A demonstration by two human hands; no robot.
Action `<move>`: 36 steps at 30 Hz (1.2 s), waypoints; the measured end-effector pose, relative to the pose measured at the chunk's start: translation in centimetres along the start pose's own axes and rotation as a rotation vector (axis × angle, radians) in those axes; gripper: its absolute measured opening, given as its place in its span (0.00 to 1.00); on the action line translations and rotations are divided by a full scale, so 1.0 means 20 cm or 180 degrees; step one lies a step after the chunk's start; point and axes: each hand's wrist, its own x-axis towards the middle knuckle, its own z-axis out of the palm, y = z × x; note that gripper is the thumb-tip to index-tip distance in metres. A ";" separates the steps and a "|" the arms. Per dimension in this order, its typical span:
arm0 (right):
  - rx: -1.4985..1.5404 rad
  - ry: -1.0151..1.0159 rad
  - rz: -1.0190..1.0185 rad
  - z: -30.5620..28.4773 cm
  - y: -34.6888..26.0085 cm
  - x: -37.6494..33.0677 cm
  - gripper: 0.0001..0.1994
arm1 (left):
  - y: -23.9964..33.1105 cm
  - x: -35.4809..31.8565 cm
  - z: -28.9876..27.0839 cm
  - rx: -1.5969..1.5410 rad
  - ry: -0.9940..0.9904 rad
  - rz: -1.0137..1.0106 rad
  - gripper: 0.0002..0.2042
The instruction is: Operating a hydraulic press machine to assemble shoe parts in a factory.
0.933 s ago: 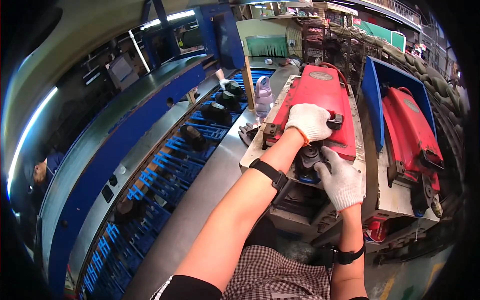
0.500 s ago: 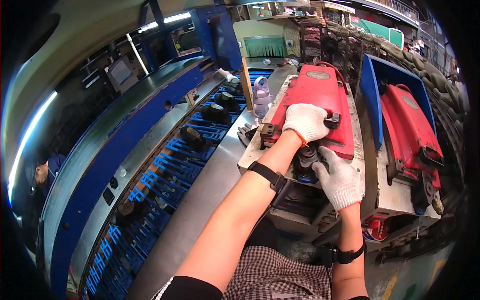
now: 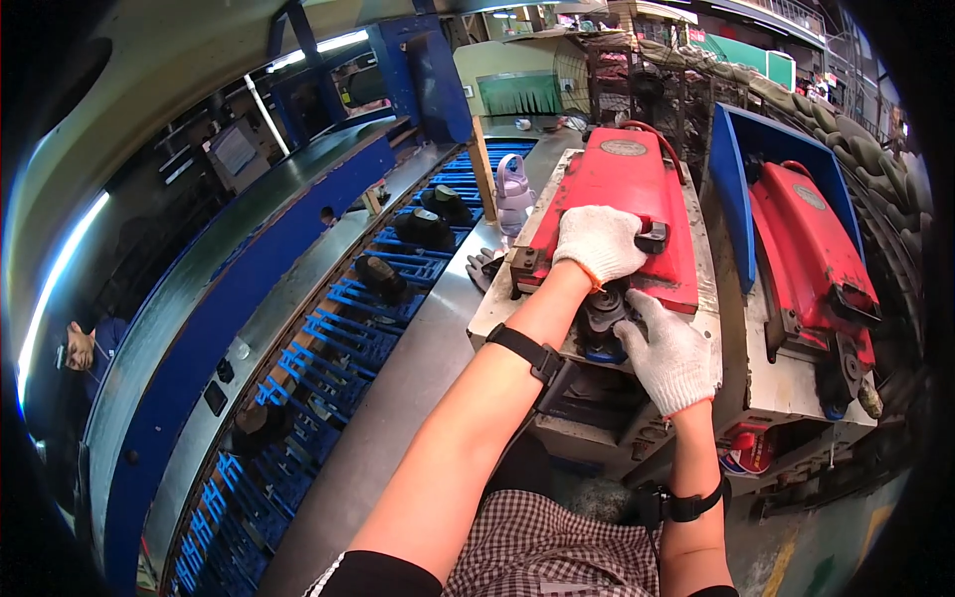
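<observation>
A white knit glove covers my left hand [image 3: 600, 243], which lies over the front of a red machine cover [image 3: 624, 177]. Its fingers are closed around a black handle [image 3: 653, 237], whose end sticks out to the right. Below it, my gloved right hand [image 3: 674, 356] is at the right side of a dark rounded part [image 3: 604, 310] at the machine's front. Thumb and forefinger are apart there, the fingertips against or close beside that part; the other fingers are partly hidden. Under the dark part a bit of blue [image 3: 603, 353] shows.
A second red machine [image 3: 811, 254] with a blue guard [image 3: 734, 199] stands to the right. At left runs a blue rack conveyor [image 3: 333, 338] carrying several dark shoe-like items. A lilac bottle [image 3: 513, 199] and dark gloves [image 3: 483, 267] rest on the metal ledge. A person [image 3: 85, 348] is at far left.
The view has shifted slightly. Both hands keep nearly the same places on the machine, the right one's digits still apart. The person at far left has raised their head.
</observation>
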 end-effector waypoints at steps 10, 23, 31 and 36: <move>-0.0034 -0.0039 0.0033 -0.01 0.00 0.00 0.24 | 0.00 0.00 0.02 -0.0056 0.0218 0.0030 0.14; 0.0090 -0.0056 0.0086 0.02 0.00 0.01 0.23 | -0.02 -0.02 0.01 -0.0062 0.0200 0.0026 0.14; 0.0164 -0.0096 0.0031 0.03 0.06 0.01 0.24 | -0.02 -0.01 0.06 -0.0031 0.0349 0.0074 0.14; 0.0072 -0.0093 -0.0029 0.03 0.04 0.01 0.23 | -0.03 0.00 0.08 -0.0011 0.0282 0.0023 0.15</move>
